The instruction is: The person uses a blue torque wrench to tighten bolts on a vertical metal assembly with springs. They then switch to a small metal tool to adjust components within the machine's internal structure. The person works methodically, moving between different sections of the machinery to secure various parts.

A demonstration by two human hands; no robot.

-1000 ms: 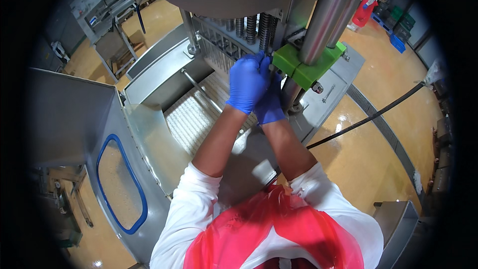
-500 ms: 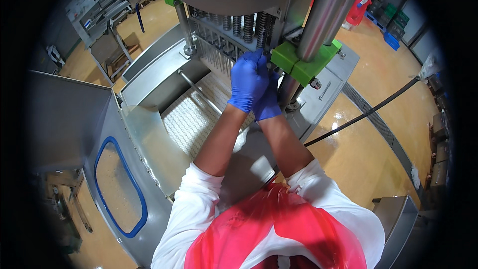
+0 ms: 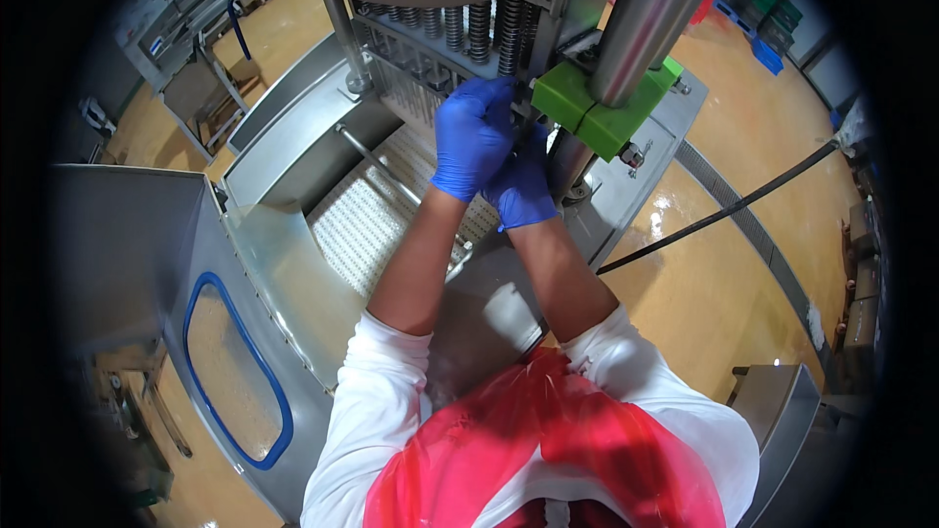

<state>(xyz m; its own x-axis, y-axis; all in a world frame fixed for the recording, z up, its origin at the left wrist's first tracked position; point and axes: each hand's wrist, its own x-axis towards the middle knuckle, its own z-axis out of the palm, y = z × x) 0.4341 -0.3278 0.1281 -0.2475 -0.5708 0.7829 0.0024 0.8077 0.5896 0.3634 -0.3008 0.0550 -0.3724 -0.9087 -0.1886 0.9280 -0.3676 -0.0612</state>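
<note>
My left hand (image 3: 471,137), in a blue glove, is closed at the right end of a steel machine head with a row of coil springs (image 3: 477,34) and thin needles (image 3: 409,100) below them. What lies in its fingers is hidden. Close against it, lower and to the right, my right hand (image 3: 523,186) is in a blue glove too; its fingers curl up behind the left hand and are mostly covered. Right beside both hands stands a green clamp block (image 3: 608,110) around a thick steel column (image 3: 650,24). Beneath the needles runs a white perforated conveyor belt (image 3: 357,230).
A steel rod (image 3: 377,164) crosses above the belt. An open steel door with a blue-rimmed window (image 3: 284,411) stands at the left. A dark hose (image 3: 724,215) stretches over the tan floor at the right, past a drain grate (image 3: 753,225). A steel frame (image 3: 201,88) stands far left.
The view has shifted slightly. My left hand has moved a little left against the machine and tilted, and more of my right hand shows beside it.
</note>
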